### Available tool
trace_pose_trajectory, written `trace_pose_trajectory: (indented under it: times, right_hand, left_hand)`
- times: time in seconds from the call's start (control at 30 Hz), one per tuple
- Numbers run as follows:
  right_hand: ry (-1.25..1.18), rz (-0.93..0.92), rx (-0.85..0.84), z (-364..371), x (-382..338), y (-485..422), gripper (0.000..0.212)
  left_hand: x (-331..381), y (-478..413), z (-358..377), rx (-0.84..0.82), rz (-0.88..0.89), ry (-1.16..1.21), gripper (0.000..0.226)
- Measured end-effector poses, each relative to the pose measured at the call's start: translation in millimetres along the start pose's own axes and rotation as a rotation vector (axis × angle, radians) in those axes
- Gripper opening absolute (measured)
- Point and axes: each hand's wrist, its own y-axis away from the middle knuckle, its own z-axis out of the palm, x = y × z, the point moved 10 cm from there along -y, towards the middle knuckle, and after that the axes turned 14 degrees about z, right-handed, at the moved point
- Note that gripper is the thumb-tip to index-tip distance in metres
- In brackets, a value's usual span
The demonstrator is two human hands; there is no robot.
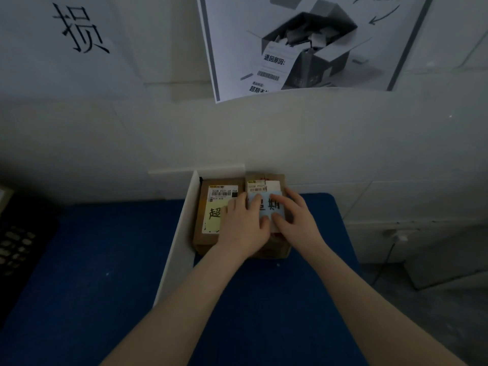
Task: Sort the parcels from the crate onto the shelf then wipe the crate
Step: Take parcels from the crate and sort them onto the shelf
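The small parcel [274,178] with the blue note [273,207] looks like a stiff, probably light cardboard box, best taken by its opposite side walls. It sits on the blue shelf [105,260] against a second parcel [208,207] beside the white divider [182,228]. The left hand [243,228] and right hand [295,220] lie spread flat on its top, gripping nothing.

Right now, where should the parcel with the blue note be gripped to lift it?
Probably the right long side and near end, coming from the right. The blue-note parcel lies flat, its left side tight against the yellow-note parcel, leaving no gap for fingers there.
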Motion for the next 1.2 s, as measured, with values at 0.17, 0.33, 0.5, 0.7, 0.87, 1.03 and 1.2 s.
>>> trace_pose_trajectory:
  times: [0.17, 0.33, 0.5, 0.7, 0.87, 1.03, 1.2]
  right_hand:
    - [-0.025, 0.006, -0.009, 4.4, -2.8, -12.2, 0.04]
    - [-0.024, 0.007, -0.005, 6.8, -0.6, -13.7, 0.04]
    - [0.082, -0.028, 0.025, 3.6, -6.6, -7.6, 0.04]
    - [0.451, -0.332, 0.233, 2.1, -89.6, 39.3, 0.039]
    - [0.64, -0.491, 0.183, 65.4, -166.3, 104.3, 0.041]
    - [0.792, -0.624, 0.071, 180.0, -213.2, 185.0, 0.044]
    - [0.797, -0.658, -0.004, 281.0, -247.4, 257.5, 0.044]
  left_hand:
    - [-11.0, -2.6, 6.8, -0.004, -0.083, 0.237, 0.06]
    - [-13.2, -3.0, 9.0, 0.007, -0.095, 0.24, 0.058]
    - [-10.3, 6.2, -1.9, 0.027, -0.09, 0.348, 0.06]
    - [-14.2, 43.3, -93.6, 0.171, 0.036, 0.079, 0.058]
    - [-51.0, 140.4, -144.2, 0.129, -0.006, -0.133, 0.054]
    - [-135.1, 260.8, -180.4, 0.11, -0.222, -0.242, 0.052]
    - [-195.5, 374.3, -216.8, 0.104, -0.314, -0.293, 0.052]
